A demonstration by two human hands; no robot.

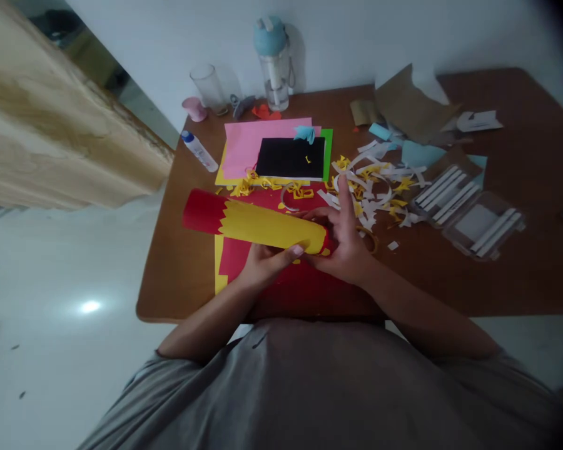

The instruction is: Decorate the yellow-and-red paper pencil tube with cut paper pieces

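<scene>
A red paper tube [201,211] wrapped in a jagged-edged yellow sheet [267,226] lies across both hands above the table, its bare red end pointing left. My left hand [268,262] grips it from below near the middle, thumb pressed on the yellow paper. At the tube's right end my right hand [342,240] has its fingers around the far side, with the index finger raised. Part of those fingers is hidden behind the tube. Beneath lies red paper [281,287] with yellow edges showing at its left.
White and yellow paper scraps [370,181] lie right of the hands, near an open plastic case [473,215] and brown paper [413,109]. Behind are a black sheet [286,157], pink paper [244,144], a bottle [273,69], a glass [209,87] and a glue bottle [199,152].
</scene>
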